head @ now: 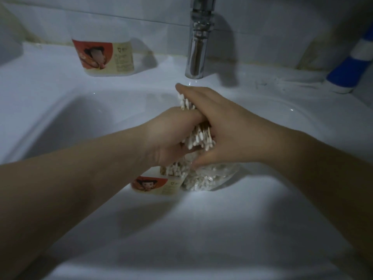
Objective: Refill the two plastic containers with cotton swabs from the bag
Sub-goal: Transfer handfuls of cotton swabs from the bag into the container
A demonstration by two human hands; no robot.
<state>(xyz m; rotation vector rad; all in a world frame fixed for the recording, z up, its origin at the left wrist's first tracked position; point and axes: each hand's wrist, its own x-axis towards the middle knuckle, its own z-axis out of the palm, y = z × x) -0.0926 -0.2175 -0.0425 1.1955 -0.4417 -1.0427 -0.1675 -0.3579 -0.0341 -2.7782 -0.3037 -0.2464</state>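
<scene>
Left grip [169, 136] and right grip [222, 126] clamp a bundle of wooden-stemmed cotton swabs [198, 138].

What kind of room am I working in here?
Most likely a bathroom: a white ceramic sink basin, a chrome faucet at its back, and a tiled wall behind. The left hand and right hand grip cotton swabs over it.

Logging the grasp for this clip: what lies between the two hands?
In the head view, a bundle of cotton swabs lies between the left hand and the right hand, held by both, above the near container and the bag.
</scene>
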